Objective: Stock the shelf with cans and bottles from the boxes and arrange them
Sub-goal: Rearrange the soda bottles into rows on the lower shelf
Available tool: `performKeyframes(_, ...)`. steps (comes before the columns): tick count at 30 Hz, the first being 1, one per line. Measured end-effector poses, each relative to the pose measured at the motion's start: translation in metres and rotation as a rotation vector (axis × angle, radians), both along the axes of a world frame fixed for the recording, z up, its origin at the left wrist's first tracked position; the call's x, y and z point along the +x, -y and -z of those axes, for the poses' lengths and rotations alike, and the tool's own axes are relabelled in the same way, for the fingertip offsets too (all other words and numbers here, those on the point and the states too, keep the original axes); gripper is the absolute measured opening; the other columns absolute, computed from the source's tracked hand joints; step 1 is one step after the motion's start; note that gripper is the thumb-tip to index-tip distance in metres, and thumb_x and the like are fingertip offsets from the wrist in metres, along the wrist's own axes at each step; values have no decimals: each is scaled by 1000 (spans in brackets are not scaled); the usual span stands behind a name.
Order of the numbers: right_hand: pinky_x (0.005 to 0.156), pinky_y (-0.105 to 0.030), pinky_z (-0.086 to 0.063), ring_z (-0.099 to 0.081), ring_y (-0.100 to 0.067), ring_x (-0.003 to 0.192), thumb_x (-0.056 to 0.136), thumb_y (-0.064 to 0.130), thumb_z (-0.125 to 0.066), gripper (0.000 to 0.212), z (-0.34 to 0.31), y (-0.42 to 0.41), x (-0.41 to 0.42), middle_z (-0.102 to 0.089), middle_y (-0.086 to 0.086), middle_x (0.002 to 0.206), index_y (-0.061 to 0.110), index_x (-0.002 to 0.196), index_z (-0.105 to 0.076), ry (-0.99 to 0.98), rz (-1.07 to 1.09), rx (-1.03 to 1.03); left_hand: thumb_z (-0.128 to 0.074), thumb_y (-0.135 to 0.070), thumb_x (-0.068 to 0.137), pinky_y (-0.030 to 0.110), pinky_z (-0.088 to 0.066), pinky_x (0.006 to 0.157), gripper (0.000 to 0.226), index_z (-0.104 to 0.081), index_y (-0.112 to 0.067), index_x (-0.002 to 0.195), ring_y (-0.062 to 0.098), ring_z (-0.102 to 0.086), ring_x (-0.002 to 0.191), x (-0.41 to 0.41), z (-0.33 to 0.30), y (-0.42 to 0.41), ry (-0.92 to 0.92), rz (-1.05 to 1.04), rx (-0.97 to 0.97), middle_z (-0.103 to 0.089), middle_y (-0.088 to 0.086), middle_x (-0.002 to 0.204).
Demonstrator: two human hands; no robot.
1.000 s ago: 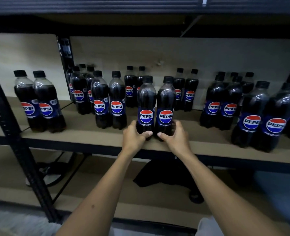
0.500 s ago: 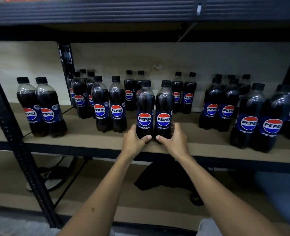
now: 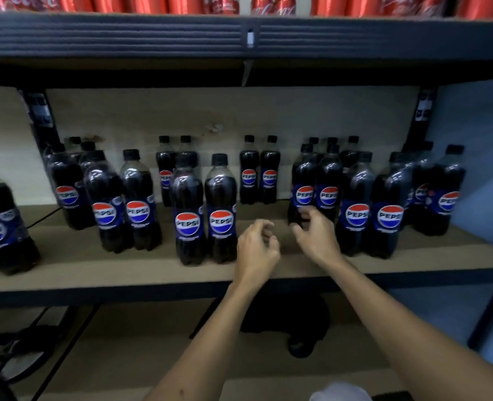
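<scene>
Several dark Pepsi bottles stand in pairs on the brown shelf board (image 3: 268, 270). The pair nearest the front (image 3: 205, 209) stands upright just left of my hands. My left hand (image 3: 257, 247) hovers over the bare board to the right of that pair, fingers loosely curled, holding nothing. My right hand (image 3: 316, 234) is beside it, fingers spread and relaxed, just in front of another pair of bottles (image 3: 316, 192); whether it touches them I cannot tell. A further pair (image 3: 372, 206) stands to the right.
Red cans (image 3: 225, 2) line the shelf above, behind a dark beam (image 3: 239, 36). More bottle pairs stand at the back (image 3: 259, 172) and at the left (image 3: 121, 201). A dark bundle (image 3: 285, 316) lies on the lower shelf. Black uprights frame the bay.
Both hands have let go of the front pair of bottles and moved right, toward the neighbouring pair. The view has tilted up, showing the cans above.
</scene>
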State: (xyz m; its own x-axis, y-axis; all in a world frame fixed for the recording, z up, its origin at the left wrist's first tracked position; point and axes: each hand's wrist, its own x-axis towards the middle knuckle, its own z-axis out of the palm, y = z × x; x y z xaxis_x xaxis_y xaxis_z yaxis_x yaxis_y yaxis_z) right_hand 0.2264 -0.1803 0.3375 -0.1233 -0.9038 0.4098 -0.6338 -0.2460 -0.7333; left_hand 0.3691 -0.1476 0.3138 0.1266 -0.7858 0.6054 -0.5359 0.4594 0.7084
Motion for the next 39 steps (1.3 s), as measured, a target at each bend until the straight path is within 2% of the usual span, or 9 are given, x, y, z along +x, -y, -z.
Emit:
performKeyframes(5, 85, -36, -51, -63, -33, 100, 89, 14, -60, 28, -113, 37, -28, -67, -16, 107, 8, 116, -63, -383, 0, -253, -59, -7, 84, 36, -54, 85, 24, -67, -12, 106, 26, -66, 95, -35, -79, 63, 28, 23, 51, -70, 7, 98)
performKeyframes(10, 86, -30, -46, -60, -32, 109, 91, 16, -57, 26, -201, 84, -53, -64, -14, 120, 14, 115, -64, -732, 47, -80, -60, -10, 87, 22, -43, 78, 24, -65, -12, 111, 25, -63, 104, -51, -179, 135, 210, 37, 77, -67, 10, 113)
performKeyframes(14, 87, -34, -51, -60, -31, 103, 91, 22, -59, 22, -212, 122, -76, -62, -13, 118, 12, 110, -64, -915, 10, 66, -68, -27, 90, 26, -45, 97, 37, -61, -14, 124, 24, -56, 116, -52, -207, 181, 544, 104, 199, -55, 8, 132)
performKeyframes(18, 85, -35, -55, -63, -25, 96, 89, 25, -68, 22, -216, 144, -89, -64, -8, 113, 14, 107, -64, -937, -42, 211, -72, -33, 87, 31, -56, 79, 37, -69, -4, 111, 23, -66, 98, -51, -223, 198, 744, 229, 326, -67, 10, 116)
performKeyframes(22, 77, -28, -60, -70, -19, 86, 87, 21, -74, 15, -215, 156, -93, -67, -4, 115, 12, 97, -71, -834, -148, 318, -75, -41, 83, 21, -54, 60, 45, -70, -9, 115, 16, -69, 82, -51, -226, 205, 802, 319, 401, -71, 5, 103)
performKeyframes(29, 86, -38, -59, -71, -17, 84, 82, 14, -78, 22, -215, 156, -82, -72, -3, 98, 12, 103, -71, -794, -127, 263, -75, -25, 86, 30, -60, 75, 31, -72, 3, 97, 21, -72, 82, -52, -231, 206, 870, 345, 398, -74, 12, 90)
performKeyframes(34, 76, -29, -58, -68, -15, 82, 83, 11, -76, 20, -218, 147, -54, -70, 0, 92, 10, 102, -71, -754, -175, 203, -72, -11, 87, 23, -60, 67, 22, -71, 6, 101, 20, -73, 79, -23, -235, 204, 842, 324, 429, -74, 14, 90)
performKeyframes(37, 84, -35, -58, -69, -18, 89, 81, 15, -78, 24, -226, 146, -27, -72, -2, 100, 9, 103, -72, -756, -195, 164, -71, -12, 88, 18, -56, 58, 9, -72, -2, 89, 11, -70, 66, 3, -242, 203, 879, 265, 423, -71, 4, 77)
performKeyframes(39, 72, -28, -56, -70, -16, 85, 82, 15, -77, 23, -229, 146, -6, -72, -4, 101, 8, 102, -71, -746, -227, 148, -71, -16, 88, 16, -51, 56, 8, -71, -9, 83, 6, -67, 62, 22, -247, 203, 917, 227, 416, -71, 0, 77)
